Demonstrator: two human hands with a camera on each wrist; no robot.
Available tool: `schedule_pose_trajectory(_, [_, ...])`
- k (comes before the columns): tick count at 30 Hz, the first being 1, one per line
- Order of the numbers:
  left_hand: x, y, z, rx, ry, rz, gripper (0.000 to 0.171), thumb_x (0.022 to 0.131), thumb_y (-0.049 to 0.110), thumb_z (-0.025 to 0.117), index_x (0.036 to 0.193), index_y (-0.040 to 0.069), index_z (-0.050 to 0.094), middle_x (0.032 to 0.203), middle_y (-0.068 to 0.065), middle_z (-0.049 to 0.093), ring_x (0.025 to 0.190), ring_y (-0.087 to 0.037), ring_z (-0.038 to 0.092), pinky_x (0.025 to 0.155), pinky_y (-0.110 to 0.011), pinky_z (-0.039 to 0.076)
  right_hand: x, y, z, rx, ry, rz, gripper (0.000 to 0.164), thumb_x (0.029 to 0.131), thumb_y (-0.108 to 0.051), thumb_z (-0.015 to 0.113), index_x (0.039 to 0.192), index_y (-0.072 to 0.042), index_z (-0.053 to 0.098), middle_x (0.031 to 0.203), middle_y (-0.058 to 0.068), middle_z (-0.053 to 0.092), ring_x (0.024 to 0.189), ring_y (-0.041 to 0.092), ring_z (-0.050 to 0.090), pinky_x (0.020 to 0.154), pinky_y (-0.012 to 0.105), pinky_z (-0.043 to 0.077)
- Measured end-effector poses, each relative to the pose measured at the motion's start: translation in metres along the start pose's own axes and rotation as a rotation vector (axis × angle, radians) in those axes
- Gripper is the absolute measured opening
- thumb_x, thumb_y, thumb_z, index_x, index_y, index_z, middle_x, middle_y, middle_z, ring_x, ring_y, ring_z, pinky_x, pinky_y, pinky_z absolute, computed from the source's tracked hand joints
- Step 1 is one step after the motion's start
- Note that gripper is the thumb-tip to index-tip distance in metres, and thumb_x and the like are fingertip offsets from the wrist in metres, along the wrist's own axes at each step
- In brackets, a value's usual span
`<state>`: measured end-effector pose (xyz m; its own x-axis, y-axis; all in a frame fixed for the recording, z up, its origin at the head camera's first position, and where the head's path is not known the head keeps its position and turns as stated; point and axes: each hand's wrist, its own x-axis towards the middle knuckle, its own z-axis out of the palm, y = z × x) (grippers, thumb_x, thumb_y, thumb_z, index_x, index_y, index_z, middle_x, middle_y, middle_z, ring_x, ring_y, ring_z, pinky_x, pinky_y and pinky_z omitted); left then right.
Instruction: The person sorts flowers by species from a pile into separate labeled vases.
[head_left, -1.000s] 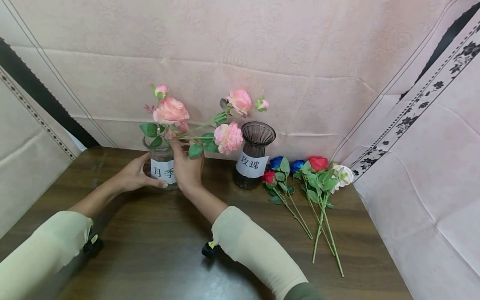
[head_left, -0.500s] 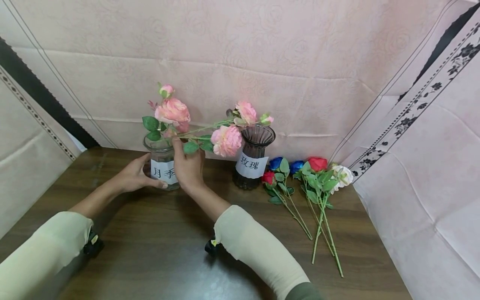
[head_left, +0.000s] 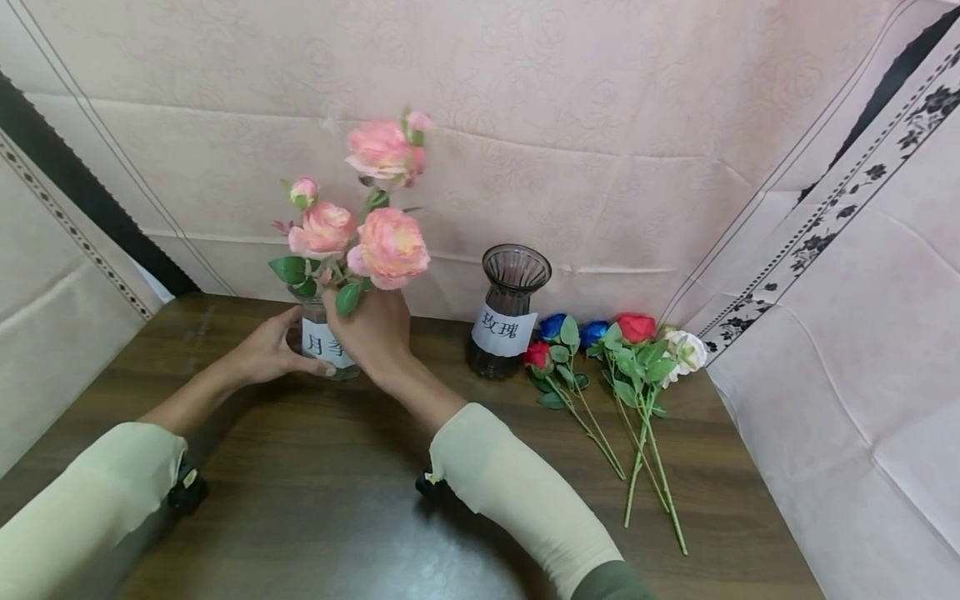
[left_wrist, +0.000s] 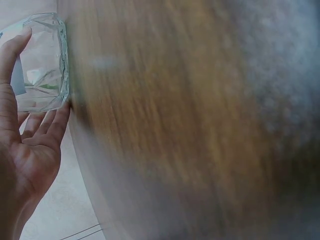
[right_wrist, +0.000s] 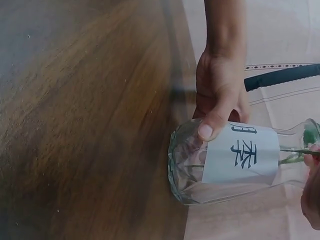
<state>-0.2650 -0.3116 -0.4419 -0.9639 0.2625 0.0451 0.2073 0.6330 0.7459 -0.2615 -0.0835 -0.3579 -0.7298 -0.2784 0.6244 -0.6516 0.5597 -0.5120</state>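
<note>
A clear glass vase [head_left: 347, 372] with a white paper label stands on the table's left half. My left hand [head_left: 264, 350] holds its lower body, thumb in front and fingers behind, as the left wrist view also shows around the glass base [left_wrist: 47, 75]. At the mouth, my right hand [head_left: 375, 329] pinches the stem of a pink artificial flower spray [head_left: 390, 248], which now rises upright. Another pink flower spray [head_left: 322, 229] leans left in the same vase. Green stems [right_wrist: 290, 155] show inside the neck in the right wrist view. My right fingertips are partly hidden.
A dark fluted vase [head_left: 510, 358] with a white label stands to the right. Beside it lie artificial roses: blue [head_left: 552, 325], red [head_left: 636, 327] and white [head_left: 684, 357], their stems pointing toward the front. Pale patterned cloth [head_left: 600, 192] hangs behind the wooden table [head_left: 315, 500].
The pink flower spray in my right hand has swung from leaning right, near the dark vase, to upright above the clear vase. My right hand has tilted slightly left; my left hand has stayed put.
</note>
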Motion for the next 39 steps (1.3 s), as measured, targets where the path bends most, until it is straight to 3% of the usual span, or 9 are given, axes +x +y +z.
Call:
schedule_pose_trajectory(3, [0.0, -0.001, 0.0, -0.004, 0.005, 0.009, 0.09, 0.091, 0.026, 0.098, 0.159, -0.003, 0.046, 0.129, -0.023, 0.075, 0.112, -0.025, 0.075, 0.086, -0.025, 0.061, 0.001, -0.001, 0.001, -0.013, -0.012, -0.025, 0.014, 0.11, -0.025, 0.067, 0.097, -0.018, 0.067, 0.099, -0.007, 0.074, 0.098, 0.009, 0.071, 0.073, 0.023, 0.057])
schedule_pose_trajectory(8, [-0.001, -0.004, 0.0, -0.022, 0.0, 0.02, 0.089, 0.091, 0.023, 0.097, 0.159, 0.0, 0.046, 0.128, -0.02, 0.076, 0.107, -0.02, 0.076, 0.084, -0.026, 0.062, 0.0, -0.001, 0.005, -0.001, -0.028, -0.068, 0.024, 0.111, -0.024, 0.062, 0.087, -0.019, 0.059, 0.083, -0.006, 0.061, 0.081, 0.008, 0.058, 0.063, 0.02, 0.046])
schedule_pose_trajectory(15, [-0.002, -0.005, 0.0, -0.024, 0.002, 0.022, 0.09, 0.091, 0.023, 0.097, 0.16, -0.001, 0.045, 0.128, -0.022, 0.074, 0.107, -0.023, 0.075, 0.084, -0.027, 0.062, 0.0, 0.0, 0.006, -0.16, -0.073, -0.038, 0.02, 0.113, -0.03, 0.059, 0.096, -0.021, 0.064, 0.089, -0.009, 0.068, 0.093, 0.007, 0.064, 0.091, 0.031, 0.06])
schedule_pose_trajectory(20, [-0.002, -0.005, 0.0, -0.018, 0.003, 0.022, 0.105, 0.091, 0.024, 0.097, 0.171, 0.0, 0.034, 0.136, -0.023, 0.072, 0.116, -0.031, 0.074, 0.087, -0.027, 0.061, -0.006, 0.004, 0.007, -0.22, -0.095, -0.08, 0.015, 0.114, -0.028, 0.059, 0.104, -0.017, 0.064, 0.096, -0.006, 0.069, 0.094, 0.01, 0.066, 0.087, 0.031, 0.061])
schedule_pose_trajectory(26, [0.0, -0.002, 0.001, -0.031, 0.0, 0.015, 0.113, 0.089, 0.025, 0.099, 0.174, -0.002, 0.03, 0.137, -0.024, 0.073, 0.121, -0.037, 0.073, 0.089, -0.028, 0.06, -0.013, 0.009, 0.0, -0.212, -0.118, -0.162, 0.018, 0.104, -0.019, 0.076, 0.119, -0.01, 0.07, 0.123, 0.002, 0.073, 0.121, 0.016, 0.068, 0.104, 0.03, 0.059])
schedule_pose_trajectory(28, [0.001, -0.001, 0.001, -0.035, -0.002, 0.011, 0.113, 0.089, 0.026, 0.099, 0.173, -0.003, 0.03, 0.136, -0.023, 0.074, 0.12, -0.035, 0.074, 0.089, -0.028, 0.06, -0.013, 0.009, -0.002, -0.186, -0.125, -0.157, 0.015, 0.107, -0.018, 0.073, 0.118, -0.009, 0.071, 0.119, 0.003, 0.074, 0.119, 0.017, 0.069, 0.105, 0.03, 0.059])
schedule_pose_trajectory(30, [0.001, -0.001, 0.001, -0.037, -0.004, 0.009, 0.111, 0.089, 0.025, 0.099, 0.172, -0.003, 0.031, 0.134, -0.023, 0.074, 0.119, -0.034, 0.075, 0.089, -0.028, 0.061, -0.011, 0.008, -0.003, -0.128, -0.124, -0.117, 0.008, 0.111, -0.018, 0.066, 0.112, -0.01, 0.069, 0.11, 0.003, 0.074, 0.111, 0.017, 0.07, 0.099, 0.031, 0.06])
schedule_pose_trajectory(34, [0.002, -0.001, 0.001, -0.036, -0.004, 0.013, 0.113, 0.09, 0.025, 0.098, 0.175, -0.001, 0.028, 0.135, -0.023, 0.073, 0.121, -0.036, 0.074, 0.09, -0.026, 0.06, -0.007, 0.007, -0.002, 0.001, -0.111, 0.046, 0.029, 0.117, -0.023, 0.053, 0.094, -0.01, 0.065, 0.09, 0.005, 0.071, 0.085, 0.018, 0.068, 0.075, 0.034, 0.06])
schedule_pose_trajectory(39, [0.002, -0.002, 0.001, -0.025, 0.007, 0.016, 0.115, 0.089, 0.026, 0.099, 0.176, 0.002, 0.027, 0.138, -0.022, 0.072, 0.125, -0.038, 0.073, 0.091, -0.024, 0.059, -0.002, 0.0, -0.002, 0.002, -0.142, 0.229, 0.032, 0.117, -0.035, 0.049, 0.095, -0.018, 0.064, 0.093, 0.001, 0.072, 0.081, 0.016, 0.067, 0.067, 0.036, 0.057])
